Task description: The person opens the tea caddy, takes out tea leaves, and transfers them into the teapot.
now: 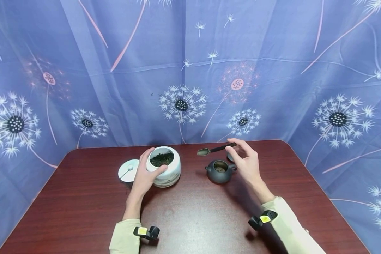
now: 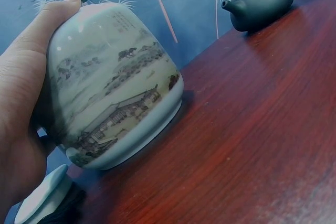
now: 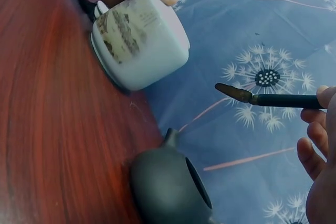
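A white tea jar point(image 1: 174, 173) with a painted landscape stands on the table, dark loose tea leaves point(image 1: 162, 159) visible in its open mouth. My left hand point(image 1: 145, 175) grips the jar from its left side, thumb at the front. In my right hand point(image 1: 248, 165), thumb and fingers pinch the dark handle of a tea scoop point(image 3: 283, 101). The scoop is held level above the table, its bowl pointing left toward the jar. Below it sits a black teapot point(image 1: 218, 177), uncovered, with something brownish inside; its spout point(image 2: 228, 6) faces the jar.
A white lid point(image 1: 125, 167) with a knob lies left of the jar on something dark, partly behind my left hand. A small greyish round object point(image 1: 230, 157) is mostly hidden behind my right hand. A blue dandelion-print curtain point(image 1: 203, 70) hangs behind the brown table point(image 1: 190, 218).
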